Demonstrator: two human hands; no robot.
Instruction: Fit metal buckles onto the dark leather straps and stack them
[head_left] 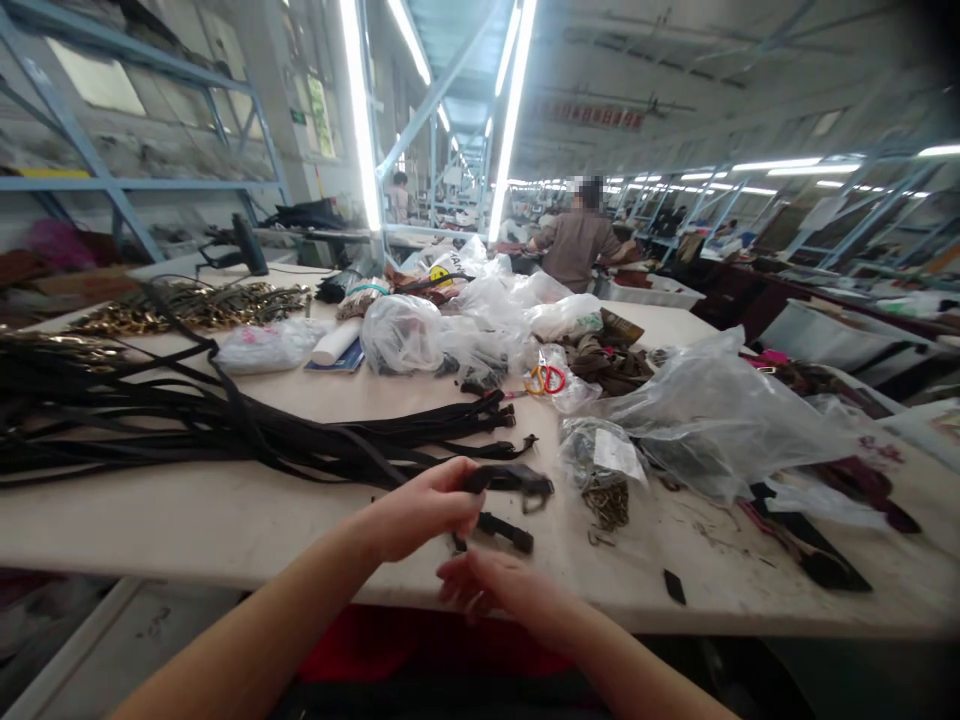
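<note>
My left hand is closed on a black strap whose end, with a metal ring or buckle, sticks out to the right. Just below and right of it, my right hand is blurred at the table's front edge; its fingers are partly curled, and whether they hold anything is unclear. A short black strap piece lies between and beyond the hands. Long black straps stretch in a bundle from the left side of the table to its middle.
Scissors with red and orange handles lie beyond the hands. A plastic bag of metal hooks and a large clear bag are at right. Metal fittings are piled back left. A person is further off, back turned.
</note>
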